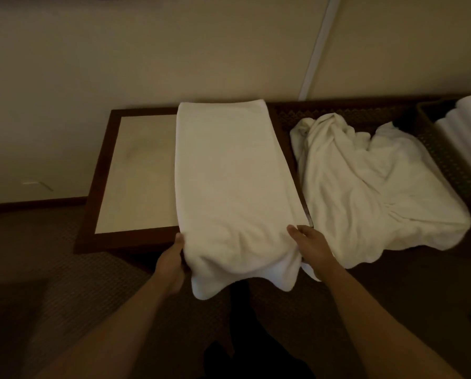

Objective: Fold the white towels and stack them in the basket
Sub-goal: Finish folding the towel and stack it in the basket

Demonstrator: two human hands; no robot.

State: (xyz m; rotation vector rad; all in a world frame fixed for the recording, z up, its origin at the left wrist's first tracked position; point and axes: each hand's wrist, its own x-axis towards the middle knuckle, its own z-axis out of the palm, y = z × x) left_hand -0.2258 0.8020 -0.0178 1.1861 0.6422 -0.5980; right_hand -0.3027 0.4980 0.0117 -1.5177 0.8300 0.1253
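Observation:
A white towel [228, 181], folded into a long strip, lies across the right part of a low table [135, 173] with a dark wood frame and pale top. Its near end droops over the table's front edge. My left hand [172, 258] grips that near end at its left corner. My right hand [311, 246] holds the right corner, thumb on top. A crumpled heap of white towels [371, 184] lies to the right on a dark woven surface. At the far right stands a dark woven basket [431, 138] with folded white towels [466, 132] inside.
A beige wall rises right behind the table and the basket. Dark patterned carpet [64, 269] covers the floor in front and to the left. My dark-clad legs [250, 337] show below the towel.

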